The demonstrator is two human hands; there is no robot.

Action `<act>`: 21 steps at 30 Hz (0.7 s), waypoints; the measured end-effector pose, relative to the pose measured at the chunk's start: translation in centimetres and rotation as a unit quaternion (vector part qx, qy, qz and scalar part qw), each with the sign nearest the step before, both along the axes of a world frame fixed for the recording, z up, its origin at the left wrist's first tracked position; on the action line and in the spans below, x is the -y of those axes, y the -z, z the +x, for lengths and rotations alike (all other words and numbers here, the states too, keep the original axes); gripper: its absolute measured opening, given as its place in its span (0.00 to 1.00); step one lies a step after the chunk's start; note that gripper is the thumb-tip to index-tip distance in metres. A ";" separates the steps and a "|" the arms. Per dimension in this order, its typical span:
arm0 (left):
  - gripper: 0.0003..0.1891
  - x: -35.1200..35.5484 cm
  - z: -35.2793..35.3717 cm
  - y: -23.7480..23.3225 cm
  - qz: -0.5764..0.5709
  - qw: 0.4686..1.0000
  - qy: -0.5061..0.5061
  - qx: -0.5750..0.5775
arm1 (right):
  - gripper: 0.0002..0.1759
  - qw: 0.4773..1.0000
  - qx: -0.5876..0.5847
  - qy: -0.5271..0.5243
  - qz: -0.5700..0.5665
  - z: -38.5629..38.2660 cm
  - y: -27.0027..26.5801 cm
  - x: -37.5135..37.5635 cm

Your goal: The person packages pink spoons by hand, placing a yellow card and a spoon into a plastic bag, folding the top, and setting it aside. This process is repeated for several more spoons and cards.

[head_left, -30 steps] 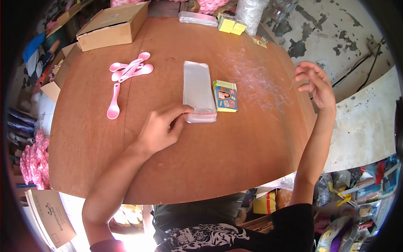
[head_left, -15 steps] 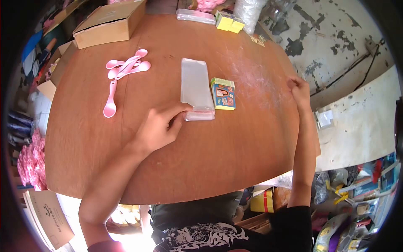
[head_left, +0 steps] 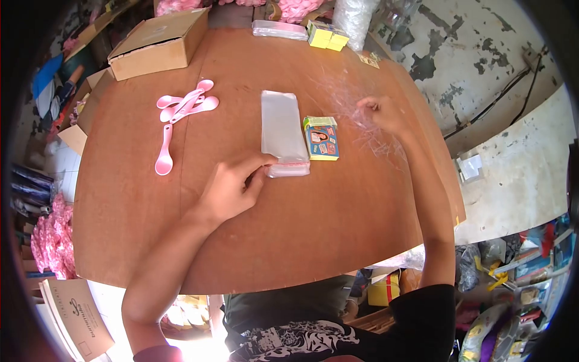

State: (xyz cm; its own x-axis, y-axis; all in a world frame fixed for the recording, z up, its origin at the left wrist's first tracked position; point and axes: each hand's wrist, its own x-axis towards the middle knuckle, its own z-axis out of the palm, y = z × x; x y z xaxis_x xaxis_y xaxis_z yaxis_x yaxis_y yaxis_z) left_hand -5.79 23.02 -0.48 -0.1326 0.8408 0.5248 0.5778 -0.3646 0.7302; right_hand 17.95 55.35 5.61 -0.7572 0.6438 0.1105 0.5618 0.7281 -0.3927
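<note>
My left hand (head_left: 232, 187) pinches the lower left corner of a stack of clear plastic bags (head_left: 282, 123), which lies flat mid-table. A pinkish strip crosses the bags near their bottom end. Against their right side lies a small blue and yellow box of cards (head_left: 322, 139) with a picture on top. My right hand (head_left: 386, 114) hovers over or rests at a tangle of thin clear plastic strips (head_left: 353, 99). Its fingers are curled, and whatever they hold is too small to make out. To the left are several pink plastic measuring spoons (head_left: 190, 104), one lying apart from the pile.
The brown wooden table (head_left: 241, 247) has a cardboard box (head_left: 158, 45) at its back left. Along the back edge are another pack of clear bags (head_left: 279, 30), yellow boxes (head_left: 327, 36) and a plastic-wrapped roll (head_left: 354, 21). A peeling wall (head_left: 470, 66) borders the right side.
My right hand has moved left from the table's right edge to the plastic strips. My left hand keeps its pinch on the bags. The whole view has shifted slightly.
</note>
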 end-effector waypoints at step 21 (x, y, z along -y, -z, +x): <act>0.11 -0.1 0.1 0.0 -0.007 1.000 0.012 -0.001 | 0.17 0.968 -0.114 -0.113 0.193 -5.0 6.2 0.1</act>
